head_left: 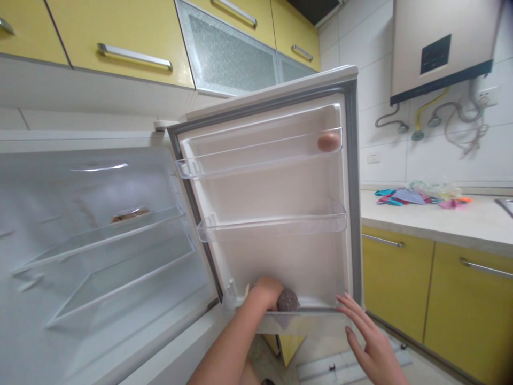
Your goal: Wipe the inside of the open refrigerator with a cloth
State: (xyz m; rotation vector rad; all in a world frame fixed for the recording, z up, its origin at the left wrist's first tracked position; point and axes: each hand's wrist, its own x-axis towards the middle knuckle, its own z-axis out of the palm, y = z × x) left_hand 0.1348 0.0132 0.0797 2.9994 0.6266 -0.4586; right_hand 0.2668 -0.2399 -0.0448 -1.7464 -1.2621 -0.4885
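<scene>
My left hand (270, 291) is down in the bottom bin (304, 322) of the open refrigerator door, its fingers curled and mostly hidden. It is closed on a dark, speckled, rounded bag (287, 300), which bulges out to the right of the hand. What is in the bag is too unclear to name. At the right end of the same bin, my right hand (371, 342) is open, fingertips at the door's lower right edge and thumb apart, with nothing in it. A brown egg (328, 141) lies at the right end of the top door bin.
The refrigerator door (272, 192) stands wide open, with a clear middle bin (276, 224). Glass shelves (120, 235) are inside at left, one bearing a small packet (130, 215). A counter (441, 227) with colourful cloth-like pieces (409, 197) is at right, below a water heater (441, 48).
</scene>
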